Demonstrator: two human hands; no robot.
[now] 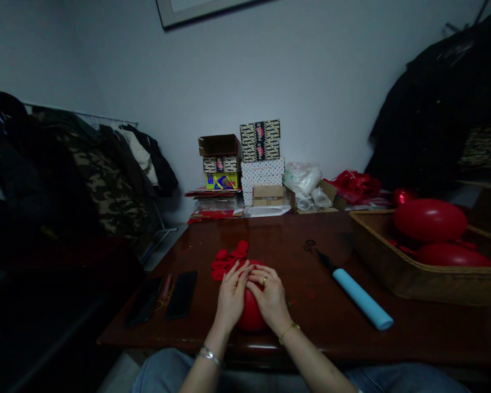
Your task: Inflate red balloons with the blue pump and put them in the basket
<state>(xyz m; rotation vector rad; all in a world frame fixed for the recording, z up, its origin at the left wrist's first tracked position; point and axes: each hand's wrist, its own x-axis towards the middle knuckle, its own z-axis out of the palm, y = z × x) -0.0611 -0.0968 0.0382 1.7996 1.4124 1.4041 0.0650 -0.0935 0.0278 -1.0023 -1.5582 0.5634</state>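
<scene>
The left hand [231, 295] and the right hand [271, 295], in the head view, close over a round red balloon [251, 316] at the near side of the worktop [278, 232], their bent fingers meeting on its far upper side; the neck is hidden (whether it is knotted cannot be told). As to progress, two inflated balloons, an upper one [430, 220] and a lower one [450, 255], lie in the basket [433, 284] at the right, while the balloon between the hands appears filled but lies outside it. A small heap of flat balloons [220, 266], just beyond the hands, appears to be the portion left uninflated; its exact count is unclear.

The pump [362, 298], well apart from the hands, is a smooth pale-blue cylinder with a narrow dark nozzle; scissors [310, 245] with looped handles lie near its tip. The filled balloons present taut, rounded skins; the flat ones form limp, overlapping ovals. The worktop is dark, reddish-brown and glossy, the basket shallow, with sloping walls and a paler rim. Behind stand patterned boxes [260, 141], sharp-edged, and a crinkled, translucent plastic bag [303, 177].
</scene>
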